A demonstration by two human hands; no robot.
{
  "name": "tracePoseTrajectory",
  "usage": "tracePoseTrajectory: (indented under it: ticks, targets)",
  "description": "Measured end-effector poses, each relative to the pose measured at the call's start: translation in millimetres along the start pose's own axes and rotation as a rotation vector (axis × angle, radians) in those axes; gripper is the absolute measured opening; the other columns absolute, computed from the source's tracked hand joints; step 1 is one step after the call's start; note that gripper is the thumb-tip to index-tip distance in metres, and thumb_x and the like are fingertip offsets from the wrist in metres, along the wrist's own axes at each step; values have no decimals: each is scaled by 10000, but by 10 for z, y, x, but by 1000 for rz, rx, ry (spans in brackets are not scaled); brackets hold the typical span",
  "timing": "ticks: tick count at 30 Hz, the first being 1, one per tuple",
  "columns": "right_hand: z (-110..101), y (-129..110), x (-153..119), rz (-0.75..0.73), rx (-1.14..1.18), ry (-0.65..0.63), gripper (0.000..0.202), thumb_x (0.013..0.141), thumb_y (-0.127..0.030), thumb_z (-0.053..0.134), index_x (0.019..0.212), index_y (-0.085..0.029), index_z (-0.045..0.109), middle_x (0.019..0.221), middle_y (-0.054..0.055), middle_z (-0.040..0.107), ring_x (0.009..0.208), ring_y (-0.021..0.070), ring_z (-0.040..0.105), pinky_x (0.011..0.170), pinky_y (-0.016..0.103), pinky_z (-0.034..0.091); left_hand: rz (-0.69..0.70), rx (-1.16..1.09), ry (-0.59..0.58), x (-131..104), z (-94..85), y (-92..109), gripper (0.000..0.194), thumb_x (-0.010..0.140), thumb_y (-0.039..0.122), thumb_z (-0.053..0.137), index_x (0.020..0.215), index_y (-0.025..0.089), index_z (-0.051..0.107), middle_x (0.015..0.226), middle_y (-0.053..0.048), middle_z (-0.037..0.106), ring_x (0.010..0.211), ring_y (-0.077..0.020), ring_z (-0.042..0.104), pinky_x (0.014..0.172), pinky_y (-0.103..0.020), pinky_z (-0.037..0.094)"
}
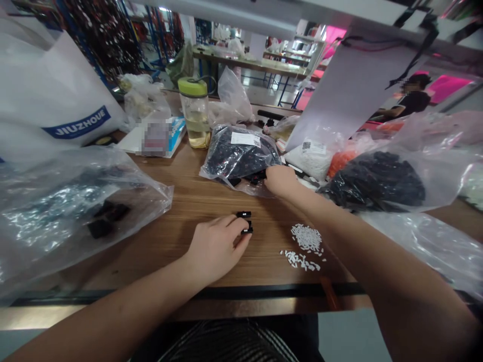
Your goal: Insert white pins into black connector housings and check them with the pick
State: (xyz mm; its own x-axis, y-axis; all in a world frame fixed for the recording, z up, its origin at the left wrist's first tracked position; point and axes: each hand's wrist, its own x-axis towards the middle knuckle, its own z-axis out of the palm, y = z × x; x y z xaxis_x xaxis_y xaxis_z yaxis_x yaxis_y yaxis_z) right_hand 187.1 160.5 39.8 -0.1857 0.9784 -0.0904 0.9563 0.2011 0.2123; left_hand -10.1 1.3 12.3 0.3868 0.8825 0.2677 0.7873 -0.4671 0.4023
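My left hand (217, 246) rests on the wooden table, its thumb and fingers closed on a small black plastic part (247, 227). Just beyond it lies a second black part (243, 214), close to the fingertips. My right hand (279, 180) is at the mouth of a clear bag (239, 151) full of black parts with a white label. Its fingers are hidden, so what they grip, if anything, does not show. A few loose black parts (256, 177) lie at the bag's opening. Small white plastic pins (306, 237) form two heaps beneath my right forearm.
Left, a large clear bag (68, 211) holds several dark pieces. A green-lidded bottle (196, 113) stands behind. At right are a bag of white pieces (309, 158) and a bag of black parts (381, 176). An orange-handled tool (329, 291) lies at the table edge. A person (413, 98) sits far right.
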Motion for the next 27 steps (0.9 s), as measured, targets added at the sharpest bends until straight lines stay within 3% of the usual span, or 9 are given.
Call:
tracePoseTrajectory:
  ticks: [4, 10, 15, 22, 25, 27]
  targets:
    - [-48, 30, -155, -47, 25, 11, 274, 830, -209, 573, 999, -88, 750, 1032, 230, 739, 953, 321, 697, 776, 356, 486, 125, -81, 99, -34, -17, 29, 153, 948, 272, 539, 855, 214, 646, 796, 7, 691, 731, -150, 642, 694, -274, 473]
    - [25, 134, -401, -131, 103, 42, 233, 811, -213, 566, 932, -227, 764, 965, 88, 754, 874, 240, 672, 726, 308, 453, 220, -155, 115, -68, 7, 63, 174, 963, 258, 523, 840, 214, 637, 793, 19, 696, 717, -128, 638, 709, -259, 477]
    - [118, 173, -330, -124, 143, 92, 291, 804, -262, 584, 1051, -196, 723, 1079, 112, 722, 921, 234, 649, 748, 300, 445, 243, -178, 123, -73, 43, 61, 159, 951, 248, 551, 819, 203, 629, 769, 30, 688, 689, -122, 627, 692, -256, 470]
    - [144, 192, -219, -91, 188, 103, 246, 769, -239, 598, 982, -207, 717, 922, 83, 748, 832, 237, 663, 680, 291, 426, 250, -178, 94, -69, 34, 84, 170, 946, 253, 558, 812, 191, 643, 750, 24, 678, 677, -128, 629, 686, -270, 491]
    - [59, 159, -338, -83, 229, 154, 226, 786, -251, 581, 968, -198, 706, 922, 84, 745, 823, 240, 662, 683, 302, 432, 260, -186, 83, -66, 34, 79, 145, 945, 243, 561, 844, 191, 651, 800, 10, 679, 751, -147, 647, 722, -288, 519]
    - [-12, 131, -530, -95, 298, 202, 232, 817, -283, 570, 998, -202, 690, 938, 70, 739, 816, 222, 656, 694, 298, 441, 247, -205, 108, -65, 28, 79, 98, 941, 214, 562, 950, 203, 659, 953, -13, 688, 893, -167, 654, 785, -304, 536]
